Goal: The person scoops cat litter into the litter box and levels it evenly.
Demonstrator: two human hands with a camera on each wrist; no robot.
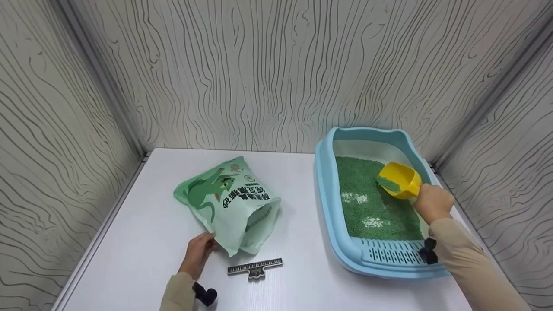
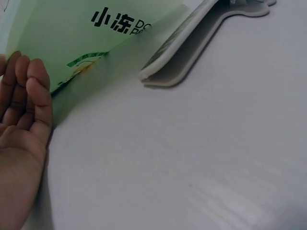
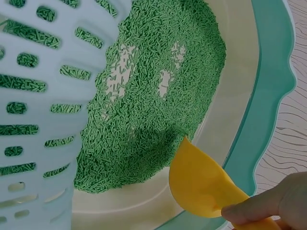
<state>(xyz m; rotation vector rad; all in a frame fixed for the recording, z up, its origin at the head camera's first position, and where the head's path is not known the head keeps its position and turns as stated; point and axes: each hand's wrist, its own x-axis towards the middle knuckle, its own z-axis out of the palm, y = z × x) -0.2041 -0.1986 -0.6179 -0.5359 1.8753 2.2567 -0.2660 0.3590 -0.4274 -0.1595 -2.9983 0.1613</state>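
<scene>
My right hand [image 1: 434, 202] grips the handle of a yellow scoop [image 1: 399, 173], which holds some green litter pellets. The scoop is tilted over the green litter [image 1: 367, 177] inside a blue litter box [image 1: 327, 190]. In the right wrist view the scoop [image 3: 199, 179] has its lip close to the pellets [image 3: 144, 115]. At the left, a pale green litter bag [image 1: 235, 203] with a cat picture lies with its mouth open toward the front. My left hand [image 1: 200, 255] touches the bag's near left edge, its fingers [image 2: 41, 98] loosely bent.
A clip [image 1: 255, 268] with a piano-key pattern lies on the white table [image 1: 298, 242], in front of the bag. A slotted panel [image 1: 391, 251] forms the litter box's near end. Wood-patterned walls [image 1: 242, 77] stand behind and at both sides.
</scene>
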